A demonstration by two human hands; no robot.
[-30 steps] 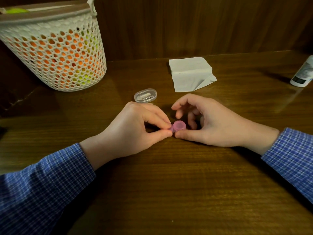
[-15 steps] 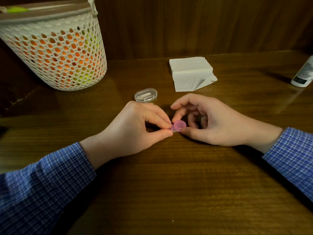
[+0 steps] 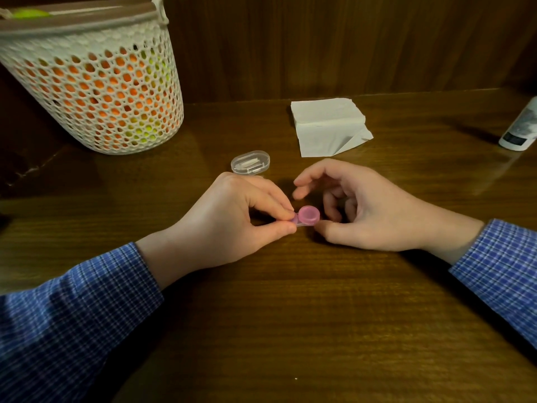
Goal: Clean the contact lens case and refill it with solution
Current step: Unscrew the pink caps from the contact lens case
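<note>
The left hand pinches the pink lens case low over the worktop; the right hand hovers loosely curled beside it. Behind lie a clear box, tissue, basket and bottle.

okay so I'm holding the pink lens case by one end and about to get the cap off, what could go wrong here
The left hand pinches only one end of the pink lens case, so twisting the cap could make that narrow grip slip. The right hand is off the cap, with only the thumb near the case; a loosened cap might roll across the table. The solution bottle stands far right, a long reach.
</note>
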